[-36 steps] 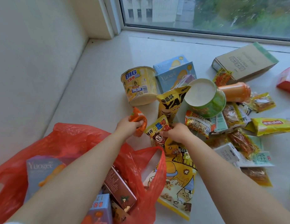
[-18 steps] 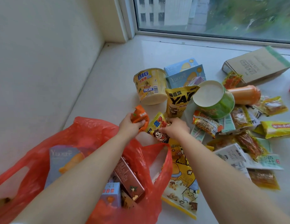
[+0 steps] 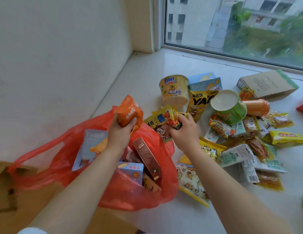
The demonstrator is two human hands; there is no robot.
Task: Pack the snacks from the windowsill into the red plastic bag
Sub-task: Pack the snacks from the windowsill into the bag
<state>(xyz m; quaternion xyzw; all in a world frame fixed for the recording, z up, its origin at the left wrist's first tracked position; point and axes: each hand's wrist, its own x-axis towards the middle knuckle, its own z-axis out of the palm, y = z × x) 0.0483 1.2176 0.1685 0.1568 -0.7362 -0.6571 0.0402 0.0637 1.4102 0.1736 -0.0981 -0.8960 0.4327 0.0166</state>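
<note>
The red plastic bag (image 3: 140, 196) lies open at the windowsill's near left, with several snack boxes inside. My left hand (image 3: 119, 132) grips an orange snack packet (image 3: 129, 111) above the bag's mouth. My right hand (image 3: 183, 130) holds a yellow cartoon snack packet (image 3: 158, 120) just right of the bag's rim, lifted off the sill. More snacks lie spread on the white windowsill (image 3: 147, 78) to the right: a yellow BIG cup (image 3: 174, 89), a yellow YAO bag (image 3: 200, 103), a green bowl (image 3: 229, 107) and many small packets.
A white wall runs along the left. The window glass stands at the back. A brown cardboard box (image 3: 269, 83) lies at the far right, an orange jar (image 3: 256, 107) beside the green bowl. A large popcorn bag (image 3: 191, 179) lies under my right forearm. Wooden floor shows lower left.
Both hands have lifted their packets off the sill and drawn them back toward the bag. The view has shifted so the bag sits more to the centre.
</note>
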